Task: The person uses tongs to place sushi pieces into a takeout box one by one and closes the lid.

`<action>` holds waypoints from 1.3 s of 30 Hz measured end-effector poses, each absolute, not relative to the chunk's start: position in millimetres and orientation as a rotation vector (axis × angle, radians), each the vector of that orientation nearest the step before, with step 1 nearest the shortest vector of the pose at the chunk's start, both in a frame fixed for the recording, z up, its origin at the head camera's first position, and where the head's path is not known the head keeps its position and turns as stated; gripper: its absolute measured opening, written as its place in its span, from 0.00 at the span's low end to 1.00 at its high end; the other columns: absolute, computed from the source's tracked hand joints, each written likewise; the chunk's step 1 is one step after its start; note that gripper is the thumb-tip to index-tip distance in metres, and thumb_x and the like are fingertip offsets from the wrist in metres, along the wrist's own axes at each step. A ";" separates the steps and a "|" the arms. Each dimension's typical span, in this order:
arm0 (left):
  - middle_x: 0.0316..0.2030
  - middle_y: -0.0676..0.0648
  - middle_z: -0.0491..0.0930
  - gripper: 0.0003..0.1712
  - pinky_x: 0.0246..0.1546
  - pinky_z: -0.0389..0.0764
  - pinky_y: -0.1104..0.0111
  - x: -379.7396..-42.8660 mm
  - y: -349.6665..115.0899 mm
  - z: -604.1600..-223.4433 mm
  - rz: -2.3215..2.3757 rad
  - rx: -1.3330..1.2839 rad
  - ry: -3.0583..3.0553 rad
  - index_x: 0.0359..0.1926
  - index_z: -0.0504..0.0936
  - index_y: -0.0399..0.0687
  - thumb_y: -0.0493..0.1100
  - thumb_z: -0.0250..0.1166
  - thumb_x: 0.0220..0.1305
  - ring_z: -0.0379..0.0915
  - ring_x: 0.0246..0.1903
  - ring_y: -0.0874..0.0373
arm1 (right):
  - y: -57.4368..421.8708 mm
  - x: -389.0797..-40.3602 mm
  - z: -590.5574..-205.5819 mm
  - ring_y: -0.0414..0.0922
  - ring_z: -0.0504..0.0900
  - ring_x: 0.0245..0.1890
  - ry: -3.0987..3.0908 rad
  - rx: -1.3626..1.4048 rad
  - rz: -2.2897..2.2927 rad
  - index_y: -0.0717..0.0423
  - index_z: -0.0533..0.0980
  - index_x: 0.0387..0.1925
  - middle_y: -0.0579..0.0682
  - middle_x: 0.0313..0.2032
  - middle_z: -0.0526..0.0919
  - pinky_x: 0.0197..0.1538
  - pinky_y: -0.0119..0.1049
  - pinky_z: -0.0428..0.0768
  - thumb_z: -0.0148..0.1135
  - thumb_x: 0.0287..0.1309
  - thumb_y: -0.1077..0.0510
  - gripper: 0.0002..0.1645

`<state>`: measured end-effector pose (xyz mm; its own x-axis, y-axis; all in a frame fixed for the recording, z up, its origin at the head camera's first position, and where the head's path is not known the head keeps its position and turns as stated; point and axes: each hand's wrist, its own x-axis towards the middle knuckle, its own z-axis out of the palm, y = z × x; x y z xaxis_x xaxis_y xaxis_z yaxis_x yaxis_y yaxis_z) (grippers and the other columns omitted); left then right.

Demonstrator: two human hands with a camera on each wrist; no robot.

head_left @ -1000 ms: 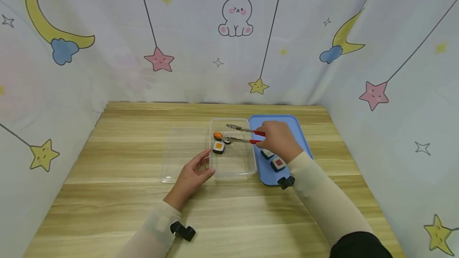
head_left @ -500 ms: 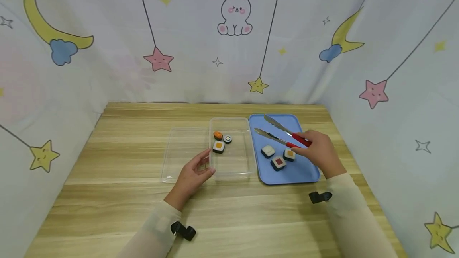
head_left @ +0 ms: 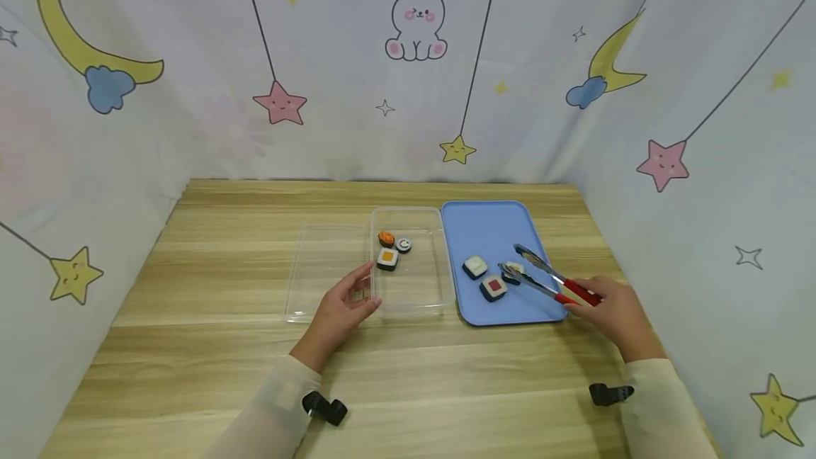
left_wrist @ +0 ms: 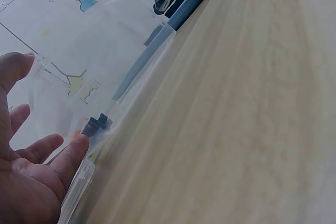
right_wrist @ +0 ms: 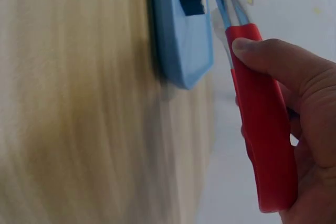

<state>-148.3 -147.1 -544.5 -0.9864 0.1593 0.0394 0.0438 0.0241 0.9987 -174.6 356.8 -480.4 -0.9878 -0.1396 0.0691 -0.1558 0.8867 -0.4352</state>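
My right hand (head_left: 608, 312) grips red-handled metal tongs (head_left: 550, 279), with the thumb pressed along one red handle in the right wrist view. The spread tips of the tongs are over the blue tray (head_left: 491, 222), around a sushi piece (head_left: 512, 273) partly hidden by one arm. Beside it on the tray lie a white-topped sushi piece (head_left: 474, 266) and a red-centred one (head_left: 494, 287). My left hand (head_left: 341, 309) touches the left side of a clear plastic box (head_left: 414, 296), fingers loosely spread. Inside sit an orange-topped sushi (head_left: 386, 239), a small round roll (head_left: 404, 245) and a yellow-centred piece (head_left: 387, 258).
The box's clear lid (head_left: 325, 253) lies flat at its left on the wooden table (head_left: 408, 388). The tray adjoins the box's right side. A white printed curtain (head_left: 344, 140) surrounds the back and sides of the table.
The right hand has drawn back from over the box, rightward and toward me, bringing the tongs to the sushi on the tray. The small round roll stays in the box. The left hand holds still.
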 end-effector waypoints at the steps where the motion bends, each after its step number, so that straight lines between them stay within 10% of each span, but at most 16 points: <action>1: 0.76 0.41 0.64 0.41 0.62 0.80 0.64 -148.2 -147.0 -544.6 2.128 0.217 2.186 0.77 0.66 0.43 0.35 0.72 0.67 0.64 0.72 0.40 | 358.7 -173.1 -482.6 0.52 0.79 0.37 -3.020 0.233 0.693 0.62 0.84 0.57 0.57 0.42 0.86 0.36 0.40 0.78 0.82 0.52 0.52 0.32; 39: 0.76 0.43 0.64 0.40 0.64 0.79 0.61 -146.2 -145.7 -540.2 2.133 0.196 2.184 0.77 0.67 0.43 0.34 0.72 0.67 0.63 0.73 0.40 | 347.1 -180.6 -473.5 0.54 0.81 0.38 -2.996 0.200 0.716 0.60 0.85 0.55 0.58 0.42 0.87 0.37 0.42 0.80 0.81 0.53 0.49 0.30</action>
